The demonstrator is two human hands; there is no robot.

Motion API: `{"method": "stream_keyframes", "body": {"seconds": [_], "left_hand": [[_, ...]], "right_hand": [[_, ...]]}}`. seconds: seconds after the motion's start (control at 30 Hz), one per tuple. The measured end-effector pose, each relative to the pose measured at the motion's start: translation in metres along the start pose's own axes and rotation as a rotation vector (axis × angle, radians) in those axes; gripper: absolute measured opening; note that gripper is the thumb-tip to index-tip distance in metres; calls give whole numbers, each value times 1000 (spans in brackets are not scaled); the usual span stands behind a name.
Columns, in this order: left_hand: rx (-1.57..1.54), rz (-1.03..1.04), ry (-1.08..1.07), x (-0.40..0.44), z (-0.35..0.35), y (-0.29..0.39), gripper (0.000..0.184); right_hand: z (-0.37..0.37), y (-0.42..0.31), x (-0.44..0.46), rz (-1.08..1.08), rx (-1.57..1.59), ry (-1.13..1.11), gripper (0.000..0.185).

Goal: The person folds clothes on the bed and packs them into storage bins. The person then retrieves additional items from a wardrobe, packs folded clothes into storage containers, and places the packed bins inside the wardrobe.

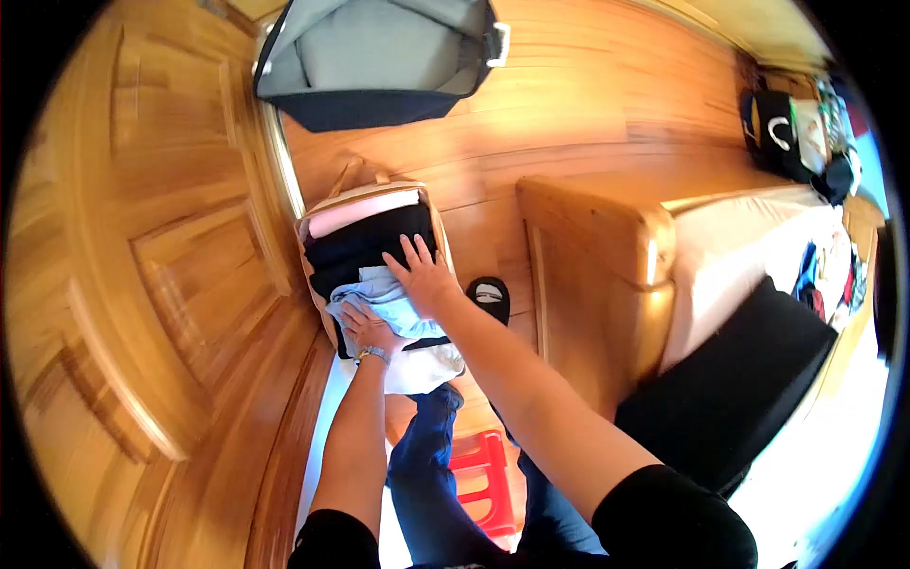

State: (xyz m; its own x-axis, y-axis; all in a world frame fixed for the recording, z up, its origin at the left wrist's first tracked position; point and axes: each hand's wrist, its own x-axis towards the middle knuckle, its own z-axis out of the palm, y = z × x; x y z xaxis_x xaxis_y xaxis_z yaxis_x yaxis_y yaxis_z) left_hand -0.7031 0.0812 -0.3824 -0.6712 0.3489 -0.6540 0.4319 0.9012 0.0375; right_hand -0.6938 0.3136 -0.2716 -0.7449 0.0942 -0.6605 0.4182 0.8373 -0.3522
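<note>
Black sleeve [675, 517] nearest camera. Blue cloth [380, 292] lies crumpled in the bag [437, 226], no clear long axis. Left hand [371, 329] rests on it, nearer bag's left wall, fingers spread; right hand [427, 283] at cloth's right edge, fingers apart.

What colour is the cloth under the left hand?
The cloth under the left hand is light blue, best seen in the head view.
</note>
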Motion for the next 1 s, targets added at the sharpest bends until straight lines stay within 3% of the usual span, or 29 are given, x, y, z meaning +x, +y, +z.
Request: {"method": "stream_keyframes", "body": {"seconds": [0.07, 0.1, 0.17, 0.23, 0.27, 0.3, 0.33, 0.37, 0.4, 0.43, 0.47, 0.5, 0.53, 0.57, 0.6, 0.63, 0.7, 0.73, 0.8, 0.87, 0.9, 0.97, 1.0], "left_hand": [[60, -95, -321, -21, -85, 20, 175], [60, -81, -327, -35, -113, 24, 171], [41, 14, -193, -77, -130, 16, 157], [-50, 156, -66, -121, -144, 8, 135], [-131, 268, -63, -147, -144, 5, 121], [-217, 328, -70, -175, -147, 10, 109], [-305, 388, -95, -206, -151, 18, 98], [-284, 478, -151, -240, -161, 23, 90], [-264, 568, -187, -266, -173, 38, 83], [-398, 644, -259, -288, -171, 51, 77], [-507, 691, -344, -307, -175, 44, 71], [-366, 806, -348, -337, -199, 59, 65], [-351, 884, -494, -336, -185, 55, 64], [-316, 888, -571, -344, -185, 58, 65], [-277, 881, -643, -357, -190, 60, 65], [-242, 907, -644, -378, -210, 68, 66], [-263, 908, -695, -400, -238, 88, 65], [-271, 901, -725, -413, -250, 94, 65], [-244, 846, -695, -443, -285, 115, 61], [-244, 879, -604, -418, -273, 111, 59], [-163, 885, -567, -417, -277, 114, 58], [-1, 871, -485, -425, -284, 112, 56], [-49, 817, -516, -440, -288, 114, 55]], "right_hand": [[17, -26, -34, 130, 64, 227, 110], [22, -44, -59, 168, 124, 355, 90], [30, -80, -129, 170, 367, 479, 79], [21, -114, -220, 161, 601, 247, 69], [37, -125, -249, 138, 648, 13, 57], [22, -134, -309, 101, 681, 120, 45], [-4, -143, -362, 150, 667, -60, 39], [9, -149, -413, 59, 577, 102, 35], [1, -158, -464, 142, 523, 33, 31], [15, -164, -521, 189, 559, 137, 26], [18, -180, -572, 347, 724, 201, 26], [27, -190, -630, 540, 738, 222, 25], [21, -202, -686, 741, 861, 134, 28], [43, -218, -729, 947, 890, 265, 27], [40, -228, -775, 1138, 957, 145, 25], [72, -241, -808, 1354, 1016, 226, 25], [119, -274, -853, 1629, 1007, 362, 28], [155, -283, -865, 1691, 1109, 361, 38], [217, -297, -869, 1711, 1267, 265, 45], [265, -306, -857, 1484, 1262, 104, 50], [255, -300, -861, 1217, 1269, -80, 48], [264, -286, -854, 899, 1148, -103, 46], [270, -274, -845, 931, 1203, -19, 46]]}}
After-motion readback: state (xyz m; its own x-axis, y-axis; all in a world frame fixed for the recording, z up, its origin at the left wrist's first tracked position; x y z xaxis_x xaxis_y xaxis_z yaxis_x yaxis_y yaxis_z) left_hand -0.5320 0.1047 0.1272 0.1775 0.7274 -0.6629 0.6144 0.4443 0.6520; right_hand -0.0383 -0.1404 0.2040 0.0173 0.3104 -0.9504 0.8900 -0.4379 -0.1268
